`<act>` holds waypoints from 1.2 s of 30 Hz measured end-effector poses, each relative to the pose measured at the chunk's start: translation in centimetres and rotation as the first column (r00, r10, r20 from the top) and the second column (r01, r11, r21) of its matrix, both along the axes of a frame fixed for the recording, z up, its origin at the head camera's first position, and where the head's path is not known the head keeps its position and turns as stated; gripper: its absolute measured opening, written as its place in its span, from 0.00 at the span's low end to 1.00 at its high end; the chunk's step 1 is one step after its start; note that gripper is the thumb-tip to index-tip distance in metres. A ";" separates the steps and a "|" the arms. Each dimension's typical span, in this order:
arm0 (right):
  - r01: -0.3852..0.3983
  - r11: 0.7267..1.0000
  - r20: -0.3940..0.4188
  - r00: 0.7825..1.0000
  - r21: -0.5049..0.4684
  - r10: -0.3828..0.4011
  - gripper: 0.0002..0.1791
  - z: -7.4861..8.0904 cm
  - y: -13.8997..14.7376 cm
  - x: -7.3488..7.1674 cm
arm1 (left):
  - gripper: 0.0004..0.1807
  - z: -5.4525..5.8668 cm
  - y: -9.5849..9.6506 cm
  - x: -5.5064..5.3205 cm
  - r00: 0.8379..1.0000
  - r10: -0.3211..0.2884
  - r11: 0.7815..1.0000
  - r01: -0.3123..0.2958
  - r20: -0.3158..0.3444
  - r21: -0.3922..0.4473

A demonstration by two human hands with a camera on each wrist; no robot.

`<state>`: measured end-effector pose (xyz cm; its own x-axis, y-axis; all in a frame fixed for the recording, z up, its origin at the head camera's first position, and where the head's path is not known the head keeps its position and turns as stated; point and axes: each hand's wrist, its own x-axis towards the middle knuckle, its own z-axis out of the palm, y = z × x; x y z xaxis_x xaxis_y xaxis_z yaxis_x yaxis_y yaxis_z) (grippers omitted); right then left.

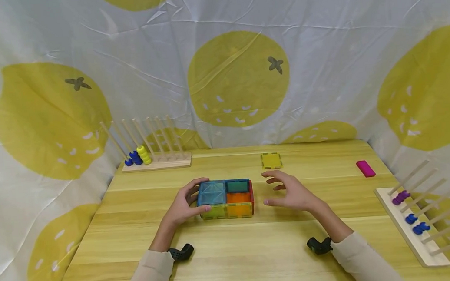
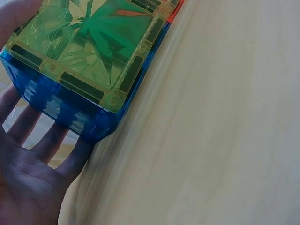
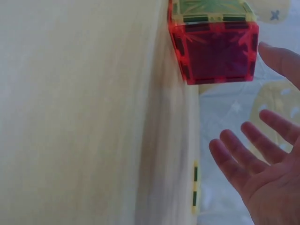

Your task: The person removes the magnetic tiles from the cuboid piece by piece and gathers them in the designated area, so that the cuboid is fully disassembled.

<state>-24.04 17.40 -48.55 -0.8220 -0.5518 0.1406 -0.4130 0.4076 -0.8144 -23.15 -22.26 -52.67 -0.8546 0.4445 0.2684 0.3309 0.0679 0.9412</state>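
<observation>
Near the middle of the table lies a box of translucent magnetic tiles (image 1: pixel 212 192). A blue tile covers the left part of its top, while the right part stands uncovered over orange and teal walls. My left hand (image 1: pixel 182 206) grips the box's left end, thumb along the front and fingers on the far side. In the left wrist view the fingers (image 2: pixel 72 161) touch the blue end wall. My right hand (image 1: pixel 293 192) hovers apart from the box's right end, fingers spread and holding nothing. That end is a red tile (image 3: pixel 218 54), seen in the right wrist view.
A yellow square tile (image 1: pixel 271 160) lies flat behind the right hand. At the back left stands a wooden peg rack (image 1: pixel 160 163) with blue and yellow beads; another rack (image 1: pixel 411 232) is at the right edge. A magenta block (image 1: pixel 366 168) lies back right.
</observation>
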 end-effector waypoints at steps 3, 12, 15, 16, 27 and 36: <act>-0.023 1.000 0.012 1.000 -0.018 0.023 0.44 -0.6 -0.2 0.2 | 0.44 0.0 0.0 0.1 1.000 -0.006 1.000 0.006 0.014 0.005; -0.048 0.997 0.042 0.998 -0.054 0.050 0.47 -2.0 -1.2 0.7 | 0.45 0.0 -0.1 0.2 0.999 -0.017 1.000 0.016 0.035 0.026; -0.045 0.997 0.054 0.997 -0.058 0.048 0.47 -2.2 -1.4 0.8 | 0.44 0.0 -0.1 0.2 0.999 -0.013 1.000 0.012 0.036 0.024; -0.043 0.997 0.057 0.997 -0.059 0.047 0.47 -2.2 -1.5 0.8 | 0.44 0.0 -0.1 0.2 0.999 -0.013 1.000 0.012 0.037 0.024; -0.045 0.994 0.041 0.998 -0.102 0.050 0.46 -2.5 -2.5 0.7 | 0.45 0.2 0.0 0.2 0.999 -0.024 0.999 0.023 0.042 0.025; -0.058 0.993 0.041 0.997 -0.099 0.062 0.45 -2.7 -3.0 0.6 | 0.43 0.2 0.0 0.1 0.999 -0.024 0.999 0.023 0.044 0.025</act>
